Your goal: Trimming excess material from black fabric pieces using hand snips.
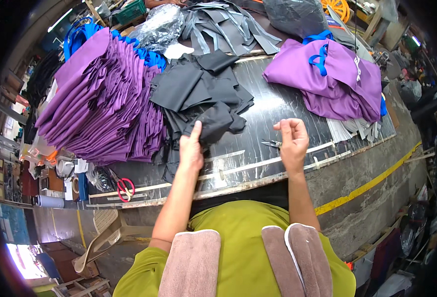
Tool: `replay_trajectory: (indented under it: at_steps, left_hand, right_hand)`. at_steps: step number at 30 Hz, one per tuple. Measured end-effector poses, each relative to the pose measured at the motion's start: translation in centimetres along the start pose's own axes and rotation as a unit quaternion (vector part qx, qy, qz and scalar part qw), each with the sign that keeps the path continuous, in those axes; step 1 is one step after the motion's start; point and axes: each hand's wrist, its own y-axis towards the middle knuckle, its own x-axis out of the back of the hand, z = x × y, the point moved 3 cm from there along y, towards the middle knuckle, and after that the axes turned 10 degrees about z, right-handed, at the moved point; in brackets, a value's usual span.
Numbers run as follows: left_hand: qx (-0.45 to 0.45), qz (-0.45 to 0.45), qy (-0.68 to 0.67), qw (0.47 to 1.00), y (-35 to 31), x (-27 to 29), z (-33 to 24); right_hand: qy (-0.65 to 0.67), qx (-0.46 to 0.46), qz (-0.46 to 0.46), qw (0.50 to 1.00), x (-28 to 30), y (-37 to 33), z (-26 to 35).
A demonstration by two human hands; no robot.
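Observation:
In front of me a pile of black fabric pieces lies crumpled on the dark table. My left hand is at its near edge, the thumb laid along a bunched black piece and the other fingers closed, partly hidden. To the right, my right hand is raised over the table with its fingers curled in. Small thread snips stick out leftward from it, blades showing and handles covered by the hand. Whether a thread is pinched between the fingertips is too small to make out.
A tall stack of purple bags with blue handles stands at the left. More purple bags lie at the right over pale strips. Dark strips and clear plastic are behind. Red-handled scissors rest near the table's edge, above a beige chair.

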Motion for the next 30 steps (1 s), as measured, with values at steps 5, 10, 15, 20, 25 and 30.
replay_trajectory:
  at_steps: [5,10,15,20,25,30]
  left_hand:
    - [-0.017,0.053,0.035,0.998,-1.0,-1.0,-1.9]
    - [0.058,0.081,0.064,0.993,-1.1,-0.3,-1.2]
    - [-0.001,0.023,0.059,0.998,0.1,4.3,-3.6]
    - [-0.018,0.151,0.137,0.979,-1.5,-0.2,-1.8]
    - [-0.197,0.068,0.391,0.897,-1.6,-2.6,-0.6]
    - [-0.217,0.058,0.275,0.935,-1.5,-4.0,-1.1]
  right_hand:
    - [-0.112,0.076,0.132,0.982,-3.3,0.4,2.0]
    - [-0.319,0.219,0.238,0.891,-5.5,1.5,1.7]
    - [-0.276,0.115,0.143,0.943,-3.6,2.6,2.5]
    - [0.094,-0.042,0.113,0.988,-2.9,2.8,-0.5]
    - [0.092,-0.101,0.106,0.985,-3.0,1.9,0.2]
    - [0.034,-0.105,0.089,0.99,-1.0,1.4,-2.6]
